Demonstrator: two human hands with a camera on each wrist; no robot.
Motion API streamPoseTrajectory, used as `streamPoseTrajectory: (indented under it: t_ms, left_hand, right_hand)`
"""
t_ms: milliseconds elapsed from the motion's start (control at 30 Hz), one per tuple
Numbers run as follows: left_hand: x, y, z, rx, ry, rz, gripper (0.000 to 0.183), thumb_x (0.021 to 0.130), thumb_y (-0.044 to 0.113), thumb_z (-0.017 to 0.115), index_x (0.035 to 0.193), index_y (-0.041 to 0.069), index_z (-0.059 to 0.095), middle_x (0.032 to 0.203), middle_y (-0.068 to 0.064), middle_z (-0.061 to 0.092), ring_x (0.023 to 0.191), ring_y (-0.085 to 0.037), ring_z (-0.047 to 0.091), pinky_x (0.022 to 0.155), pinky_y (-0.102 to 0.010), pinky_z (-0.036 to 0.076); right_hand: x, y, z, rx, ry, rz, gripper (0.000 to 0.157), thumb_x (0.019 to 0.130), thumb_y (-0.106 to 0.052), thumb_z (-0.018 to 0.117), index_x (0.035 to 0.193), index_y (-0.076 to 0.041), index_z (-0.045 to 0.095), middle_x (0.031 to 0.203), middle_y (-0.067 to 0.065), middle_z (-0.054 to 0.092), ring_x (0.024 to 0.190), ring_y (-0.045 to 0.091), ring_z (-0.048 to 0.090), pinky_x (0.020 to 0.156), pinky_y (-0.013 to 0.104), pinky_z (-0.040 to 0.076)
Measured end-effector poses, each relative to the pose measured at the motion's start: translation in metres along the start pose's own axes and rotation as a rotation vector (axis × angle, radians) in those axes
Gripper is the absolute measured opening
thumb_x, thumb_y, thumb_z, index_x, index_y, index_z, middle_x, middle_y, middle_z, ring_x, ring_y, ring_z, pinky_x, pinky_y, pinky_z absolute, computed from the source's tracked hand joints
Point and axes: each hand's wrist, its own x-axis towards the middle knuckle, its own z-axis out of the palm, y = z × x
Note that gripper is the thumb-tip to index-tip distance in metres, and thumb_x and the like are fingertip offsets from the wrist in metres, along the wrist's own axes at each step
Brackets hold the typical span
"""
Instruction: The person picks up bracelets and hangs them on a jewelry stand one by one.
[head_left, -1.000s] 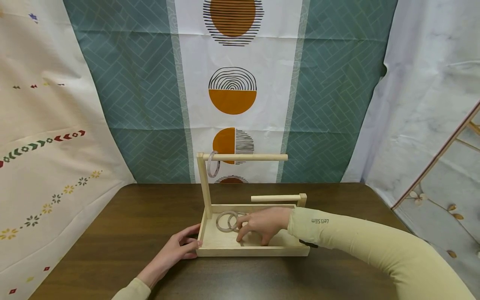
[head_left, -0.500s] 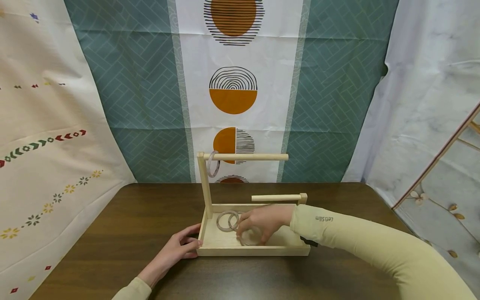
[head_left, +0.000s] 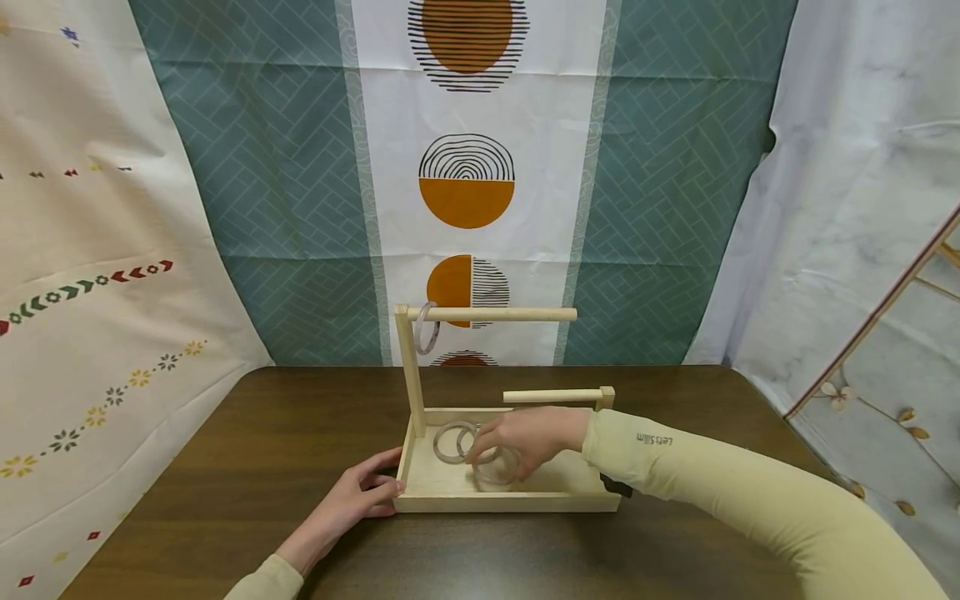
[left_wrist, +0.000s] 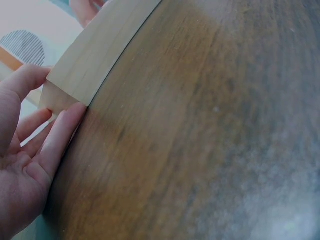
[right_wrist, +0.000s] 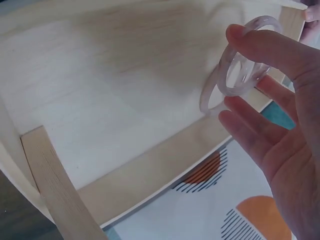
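My right hand (head_left: 528, 437) pinches a translucent pale bangle (right_wrist: 224, 75) between thumb and fingertips, tilted within the wooden tray (head_left: 517, 503). Two more bangles overlap on the tray floor just left of that hand; the leftmost bangle (head_left: 437, 442) shows best and the other is partly covered by my fingers. Another bangle (head_left: 417, 333) hangs on the upper wooden bar (head_left: 502, 314), near its post. At the tray's left front corner my left hand (head_left: 360, 493) holds the end wall, thumb at the rim and fingers along the outside.
A shorter, lower bar (head_left: 552, 396) stands at the tray's back right and points left, behind my right hand. The tray sits on a dark wooden table (head_left: 300, 433). Patterned cloths (head_left: 645, 208) hang behind and on both sides.
My right hand has taken hold of the nearest bangle and tipped it up, shifting slightly upward and left within the tray. My left hand stays at the corner.
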Motion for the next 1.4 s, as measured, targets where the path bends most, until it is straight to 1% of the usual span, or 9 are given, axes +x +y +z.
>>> streamPoseTrajectory:
  t_ms: [167, 300, 533, 733, 867, 967, 1167, 1267, 1400]
  left_hand:
    - [-0.001, -0.001, 0.0, -0.004, -0.004, 0.003, 0.07, 0.096, 0.027, 0.066, 0.153, 0.005, 0.033, 0.143, -0.024, 0.046, 0.107, -0.02, 0.063, 0.086, -0.042, 0.059]
    - [-0.001, -0.002, 0.0, -0.006, 0.001, 0.002, 0.07, 0.096, 0.026, 0.066, 0.153, 0.005, 0.033, 0.144, -0.024, 0.045, 0.107, -0.019, 0.062, 0.085, -0.041, 0.06]
    - [-0.001, -0.002, 0.0, -0.007, -0.001, 0.009, 0.07, 0.096, 0.026, 0.066, 0.154, 0.005, 0.033, 0.143, -0.025, 0.047, 0.106, -0.02, 0.063, 0.084, -0.041, 0.06]
    - [-0.001, -0.002, 0.0, -0.009, 0.0, 0.013, 0.069, 0.096, 0.026, 0.066, 0.154, 0.005, 0.033, 0.143, -0.026, 0.047, 0.106, -0.02, 0.063, 0.084, -0.041, 0.06]
    - [-0.001, -0.003, 0.0, -0.006, 0.002, 0.013, 0.07, 0.096, 0.026, 0.066, 0.153, 0.005, 0.033, 0.141, -0.026, 0.048, 0.106, -0.02, 0.063, 0.084, -0.041, 0.06]
    - [-0.001, -0.003, 0.0, -0.007, -0.002, 0.017, 0.07, 0.096, 0.026, 0.066, 0.153, 0.004, 0.033, 0.144, -0.026, 0.046, 0.106, -0.02, 0.062, 0.084, -0.041, 0.06]
    - [-0.001, -0.002, 0.0, -0.01, -0.006, 0.023, 0.069, 0.096, 0.027, 0.065, 0.154, 0.005, 0.033, 0.147, -0.025, 0.043, 0.106, -0.019, 0.062, 0.084, -0.039, 0.06]
    - [-0.001, -0.002, 0.0, -0.01, -0.01, 0.028, 0.069, 0.097, 0.026, 0.064, 0.154, 0.004, 0.032, 0.147, -0.026, 0.043, 0.107, -0.019, 0.062, 0.084, -0.04, 0.06]
    - [-0.001, -0.002, 0.0, -0.012, -0.014, 0.032, 0.068, 0.097, 0.026, 0.064, 0.153, 0.004, 0.032, 0.15, -0.026, 0.04, 0.107, -0.019, 0.062, 0.084, -0.041, 0.06]
  right_hand:
    - [-0.001, 0.0, 0.002, 0.019, 0.034, -0.035, 0.075, 0.077, -0.017, 0.084, 0.143, -0.031, 0.052, 0.143, -0.002, 0.055, 0.13, 0.012, 0.053, 0.107, 0.027, 0.046]
    - [-0.001, -0.002, 0.002, 0.045, 0.05, -0.052, 0.074, 0.078, -0.017, 0.082, 0.144, -0.03, 0.051, 0.144, 0.001, 0.054, 0.131, 0.013, 0.052, 0.107, 0.026, 0.047]
    - [-0.004, -0.009, -0.004, 0.081, 0.064, -0.03, 0.072, 0.079, -0.014, 0.08, 0.144, -0.026, 0.051, 0.146, -0.001, 0.05, 0.134, 0.012, 0.049, 0.1, 0.02, 0.048]
    - [-0.008, -0.019, -0.009, 0.09, 0.114, -0.022, 0.07, 0.081, -0.022, 0.082, 0.143, -0.026, 0.051, 0.143, -0.001, 0.051, 0.128, 0.011, 0.051, 0.098, 0.018, 0.048]
    - [-0.01, -0.026, -0.012, 0.114, 0.149, -0.035, 0.069, 0.081, -0.022, 0.081, 0.144, -0.023, 0.051, 0.141, 0.001, 0.052, 0.123, 0.011, 0.054, 0.094, 0.014, 0.049]
    - [-0.011, -0.03, -0.015, 0.122, 0.17, -0.037, 0.069, 0.081, -0.021, 0.08, 0.144, -0.022, 0.05, 0.146, 0.003, 0.05, 0.127, 0.013, 0.054, 0.091, 0.012, 0.049]
    - [-0.013, -0.037, -0.021, 0.216, 0.197, -0.035, 0.069, 0.084, -0.017, 0.078, 0.146, -0.024, 0.047, 0.156, 0.0, 0.042, 0.135, 0.011, 0.049, 0.09, 0.013, 0.051]
    - [-0.015, -0.042, -0.025, 0.255, 0.208, -0.052, 0.07, 0.085, -0.016, 0.077, 0.147, -0.023, 0.046, 0.156, -0.001, 0.042, 0.135, 0.009, 0.049, 0.09, 0.013, 0.052]
    - [-0.018, -0.048, -0.031, 0.258, 0.232, -0.082, 0.071, 0.086, -0.017, 0.077, 0.148, -0.022, 0.044, 0.156, 0.001, 0.043, 0.13, 0.007, 0.052, 0.09, 0.009, 0.049]
